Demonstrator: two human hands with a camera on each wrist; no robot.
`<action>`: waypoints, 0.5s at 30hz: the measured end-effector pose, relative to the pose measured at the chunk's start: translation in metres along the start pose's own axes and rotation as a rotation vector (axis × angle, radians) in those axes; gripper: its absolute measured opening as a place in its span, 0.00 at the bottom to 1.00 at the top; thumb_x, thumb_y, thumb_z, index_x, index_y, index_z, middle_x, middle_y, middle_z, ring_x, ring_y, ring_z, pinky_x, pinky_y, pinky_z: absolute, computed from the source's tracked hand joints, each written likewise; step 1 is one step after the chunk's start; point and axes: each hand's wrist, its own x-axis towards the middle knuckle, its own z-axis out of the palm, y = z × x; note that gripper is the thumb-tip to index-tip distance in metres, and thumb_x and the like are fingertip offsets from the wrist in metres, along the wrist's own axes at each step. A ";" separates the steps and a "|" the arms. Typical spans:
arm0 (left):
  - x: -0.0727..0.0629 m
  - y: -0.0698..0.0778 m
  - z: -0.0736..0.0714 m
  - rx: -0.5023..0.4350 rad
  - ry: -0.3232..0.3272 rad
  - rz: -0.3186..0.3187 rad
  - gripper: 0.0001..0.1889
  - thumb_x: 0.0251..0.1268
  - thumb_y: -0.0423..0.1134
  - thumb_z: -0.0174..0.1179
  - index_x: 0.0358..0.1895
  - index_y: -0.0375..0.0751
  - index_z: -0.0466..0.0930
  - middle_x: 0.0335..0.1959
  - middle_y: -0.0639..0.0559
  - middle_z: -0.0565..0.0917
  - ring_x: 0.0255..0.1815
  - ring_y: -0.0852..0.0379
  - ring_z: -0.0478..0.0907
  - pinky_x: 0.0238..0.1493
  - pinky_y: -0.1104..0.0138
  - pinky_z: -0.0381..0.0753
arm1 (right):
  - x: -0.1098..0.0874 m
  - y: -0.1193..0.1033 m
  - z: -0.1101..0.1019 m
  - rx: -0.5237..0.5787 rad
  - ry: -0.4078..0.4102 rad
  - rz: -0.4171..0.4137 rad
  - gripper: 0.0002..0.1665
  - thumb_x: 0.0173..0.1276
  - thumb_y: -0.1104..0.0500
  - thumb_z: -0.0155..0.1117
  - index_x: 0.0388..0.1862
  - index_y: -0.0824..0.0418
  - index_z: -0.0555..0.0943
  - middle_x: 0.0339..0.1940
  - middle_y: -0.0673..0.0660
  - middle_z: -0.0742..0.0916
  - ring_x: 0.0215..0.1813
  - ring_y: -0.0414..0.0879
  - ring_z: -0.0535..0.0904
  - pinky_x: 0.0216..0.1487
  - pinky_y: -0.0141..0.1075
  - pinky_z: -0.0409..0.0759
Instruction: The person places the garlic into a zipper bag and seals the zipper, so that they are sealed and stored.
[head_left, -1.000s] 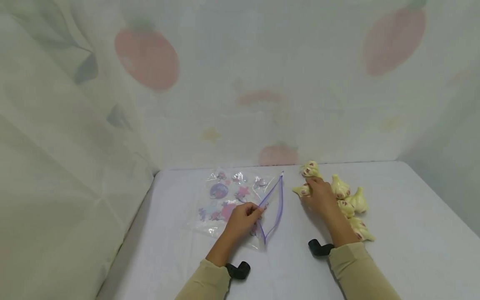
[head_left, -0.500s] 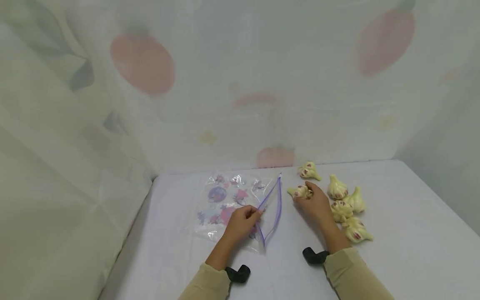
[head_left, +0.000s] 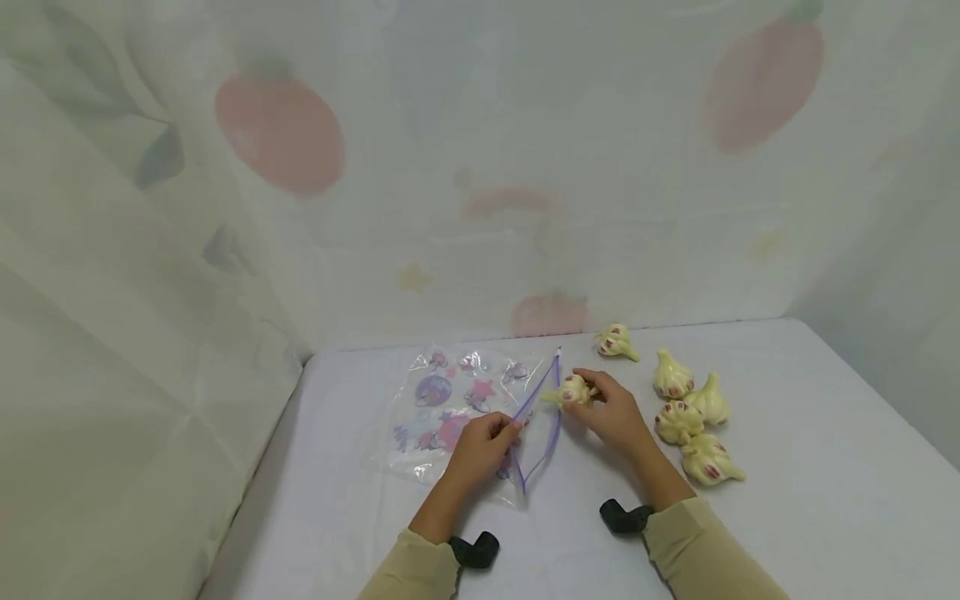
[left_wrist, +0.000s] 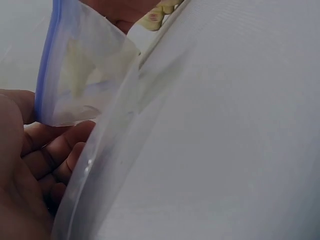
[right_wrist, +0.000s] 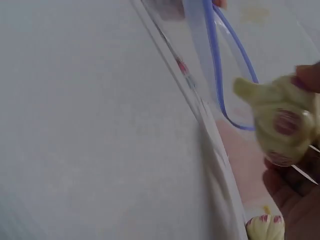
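My left hand (head_left: 482,446) pinches the near lip of a clear zip bag (head_left: 420,450) printed with pink and purple figures. The bag lies on its side, its purple zip mouth (left_wrist: 45,65) spread apart and facing right. My right hand (head_left: 615,417) holds a pale yellow garlic bulb (right_wrist: 285,120) between thumb and fingers, stem pointing left. In the head view that stem overlaps the far edge of the bag's mouth. Through the clear plastic in the left wrist view, a pale yellow tip shows.
To the right of my right hand, several more garlic bulbs (head_left: 678,422) sit clustered on the white table (head_left: 810,467). A single garlic bulb (head_left: 617,342) lies near the back edge. A printed cloth (head_left: 420,167) hangs behind the table.
My right hand has picked up the garlic bulb from between the bag and the cluster and carried it left to the bag's mouth. My left hand keeps its hold on the lip.
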 end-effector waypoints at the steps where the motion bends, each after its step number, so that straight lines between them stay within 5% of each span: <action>1: 0.000 0.001 0.000 -0.009 -0.001 -0.003 0.15 0.71 0.52 0.57 0.34 0.45 0.83 0.21 0.55 0.79 0.21 0.61 0.74 0.22 0.68 0.76 | -0.001 -0.001 0.002 -0.024 -0.020 -0.038 0.35 0.61 0.50 0.73 0.66 0.58 0.75 0.55 0.55 0.83 0.53 0.50 0.79 0.54 0.43 0.79; 7: -0.001 0.003 -0.001 -0.081 0.003 -0.018 0.15 0.70 0.50 0.58 0.33 0.43 0.84 0.17 0.53 0.77 0.16 0.59 0.75 0.18 0.66 0.76 | -0.002 -0.002 0.012 -0.087 -0.100 -0.201 0.35 0.56 0.53 0.76 0.63 0.61 0.78 0.56 0.54 0.84 0.54 0.49 0.81 0.55 0.46 0.81; 15: 0.000 0.003 -0.002 -0.092 0.124 0.038 0.11 0.66 0.44 0.63 0.35 0.41 0.88 0.22 0.52 0.82 0.22 0.64 0.71 0.24 0.72 0.72 | -0.003 -0.006 0.013 -0.093 -0.177 -0.149 0.37 0.56 0.53 0.76 0.64 0.62 0.76 0.58 0.57 0.84 0.57 0.52 0.80 0.59 0.49 0.79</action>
